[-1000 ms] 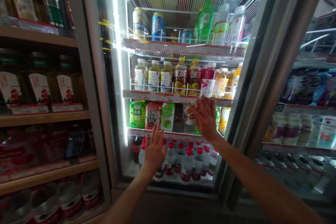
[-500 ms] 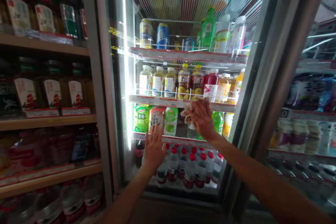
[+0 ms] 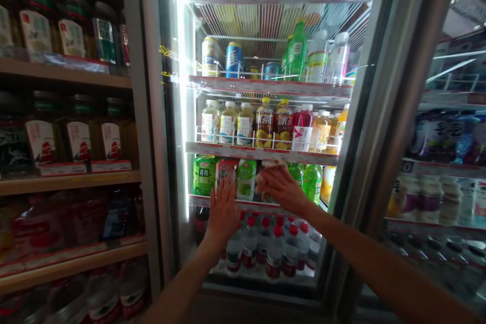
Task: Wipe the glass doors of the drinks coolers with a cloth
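Observation:
My left hand lies flat with spread fingers against the glass door of a drinks fridge. Behind it stand green-labelled juice bottles and red-capped water bottles. My right hand is on the glass further right, with a crumpled pale cloth bunched under its fingers. The cloth is partly hidden by those fingers. It lies just below the white price strip of a fridge shelf.
Wooden shelves with jars and price tags stand to the left. A grey metal door frame runs up the right side, and a second fridge door lies beyond it. Bottled drinks fill the wire shelves.
My right hand has slid down and left across the glass, taking the cloth with it. My left hand stays nearly still, while the whole view has tilted slightly upward.

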A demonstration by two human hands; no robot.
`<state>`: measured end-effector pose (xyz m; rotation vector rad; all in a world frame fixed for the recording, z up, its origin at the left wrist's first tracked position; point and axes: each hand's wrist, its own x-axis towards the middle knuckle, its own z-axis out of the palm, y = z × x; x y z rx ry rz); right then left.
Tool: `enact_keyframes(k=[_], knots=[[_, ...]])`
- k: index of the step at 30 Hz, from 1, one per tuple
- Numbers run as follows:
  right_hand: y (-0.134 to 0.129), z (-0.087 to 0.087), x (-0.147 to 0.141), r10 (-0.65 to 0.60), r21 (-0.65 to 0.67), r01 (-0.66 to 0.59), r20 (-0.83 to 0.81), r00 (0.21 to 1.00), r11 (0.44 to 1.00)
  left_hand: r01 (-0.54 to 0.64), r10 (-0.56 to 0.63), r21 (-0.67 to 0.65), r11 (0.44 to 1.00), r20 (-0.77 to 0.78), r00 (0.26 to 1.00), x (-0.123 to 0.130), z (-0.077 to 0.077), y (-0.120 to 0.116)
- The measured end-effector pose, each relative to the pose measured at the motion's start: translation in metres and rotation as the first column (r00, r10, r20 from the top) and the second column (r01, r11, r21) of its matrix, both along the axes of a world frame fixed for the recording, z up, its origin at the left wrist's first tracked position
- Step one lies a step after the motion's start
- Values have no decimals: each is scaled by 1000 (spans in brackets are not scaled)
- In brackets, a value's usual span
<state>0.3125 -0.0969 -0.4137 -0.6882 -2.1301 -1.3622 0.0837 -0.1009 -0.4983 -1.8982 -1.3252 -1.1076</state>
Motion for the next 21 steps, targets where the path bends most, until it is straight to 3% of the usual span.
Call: enact_keyframes(k=[2, 6, 8, 12, 14, 19, 21], knots=[[-2, -7, 9, 30, -18, -29, 42, 999, 999, 6, -6, 9, 1000, -8, 1000, 1, 1, 0], [-2, 21, 40, -45, 82, 75, -315, 948, 994, 5, -4, 37, 999, -11, 1000, 6, 5, 2], [-4, 26, 51, -74, 106, 124, -388, 919, 987, 11, -10, 50, 999, -10, 1000, 11, 6, 3], [-13, -1, 61, -105, 77, 120, -178, 978, 990, 22, -22, 65, 998, -9, 1000, 21, 6, 5], [-15, -4, 67, -112, 72, 122, -125, 986, 990, 28, -28, 69, 997, -11, 1000, 24, 7, 5], [-9, 34, 91, -93, 209, 219, -488, 868, 953, 41, -41, 68, 997, -5, 999, 24, 10, 5], [-11, 28, 94, -102, 202, 232, -503, 858, 952, 40, -40, 62, 997, 0, 999, 25, 10, 5]])
